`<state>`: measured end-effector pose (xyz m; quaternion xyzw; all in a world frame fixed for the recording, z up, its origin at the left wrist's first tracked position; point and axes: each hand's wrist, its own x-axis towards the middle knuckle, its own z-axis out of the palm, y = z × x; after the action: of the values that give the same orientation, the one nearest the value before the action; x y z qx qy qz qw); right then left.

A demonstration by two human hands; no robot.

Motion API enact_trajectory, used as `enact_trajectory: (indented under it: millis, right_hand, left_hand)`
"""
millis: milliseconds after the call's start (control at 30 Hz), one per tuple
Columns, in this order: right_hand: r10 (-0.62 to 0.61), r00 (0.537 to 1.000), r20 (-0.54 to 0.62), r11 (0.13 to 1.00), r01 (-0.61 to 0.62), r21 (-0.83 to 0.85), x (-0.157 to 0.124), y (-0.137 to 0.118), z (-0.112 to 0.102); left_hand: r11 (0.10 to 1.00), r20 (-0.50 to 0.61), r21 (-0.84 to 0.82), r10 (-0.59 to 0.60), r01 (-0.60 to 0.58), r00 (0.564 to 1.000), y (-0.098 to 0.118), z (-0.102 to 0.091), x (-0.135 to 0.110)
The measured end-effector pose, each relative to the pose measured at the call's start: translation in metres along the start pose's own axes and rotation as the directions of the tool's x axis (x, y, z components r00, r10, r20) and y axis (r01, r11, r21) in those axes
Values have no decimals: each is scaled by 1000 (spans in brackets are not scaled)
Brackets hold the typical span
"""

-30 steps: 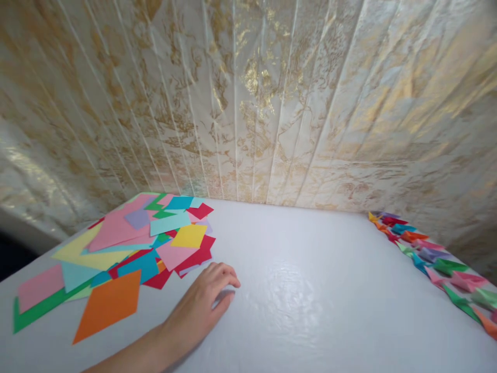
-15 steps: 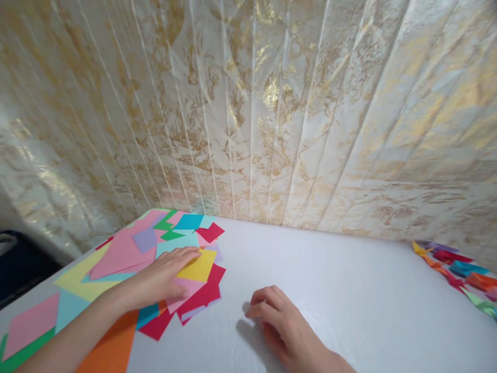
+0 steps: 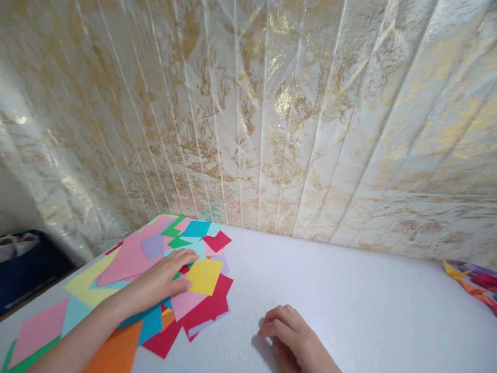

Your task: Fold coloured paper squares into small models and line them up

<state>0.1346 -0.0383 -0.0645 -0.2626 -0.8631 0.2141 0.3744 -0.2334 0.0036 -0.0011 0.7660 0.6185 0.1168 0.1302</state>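
My left hand [image 3: 157,282] lies flat with fingers stretched out on a pile of coloured paper squares [image 3: 128,254] at the left of the white table [image 3: 349,305]. Its fingertips rest beside a yellow square [image 3: 204,276], with a pink square [image 3: 185,303] just under the thumb. My right hand [image 3: 293,336] rests on the bare table near the front edge, fingers curled downward with nothing visible in them. An orange sheet [image 3: 114,355] sits partly under my left forearm.
A row of folded coloured paper pieces [image 3: 471,282] runs along the table's right edge. A gold-patterned cream curtain [image 3: 252,119] hangs close behind the table. A dark blue object [image 3: 27,264] stands beyond the table's left edge.
The view has tilted up and leftward. My left hand has slid slightly across the paper pile toward the yellow square. My right hand has drawn back a little toward me.
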Motion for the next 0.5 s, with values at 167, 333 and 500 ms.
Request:
enact_trajectory:
  millis: [167,333,500]
  right_hand:
    - [34,995,98,999,-33,-14,10,-18,-19]
    - [60,991,116,998,-58,-19,11,-22,-23]
    - [108,984,139,994,-107,-18,11,-26,-24]
  left_hand:
    - [975,-65,39,-214,217,975,-38,-26,23]
    - [965,19,57,-259,258,966,-47,-40,41]
    - [966,130,80,-255,246,958,-40,-44,55]
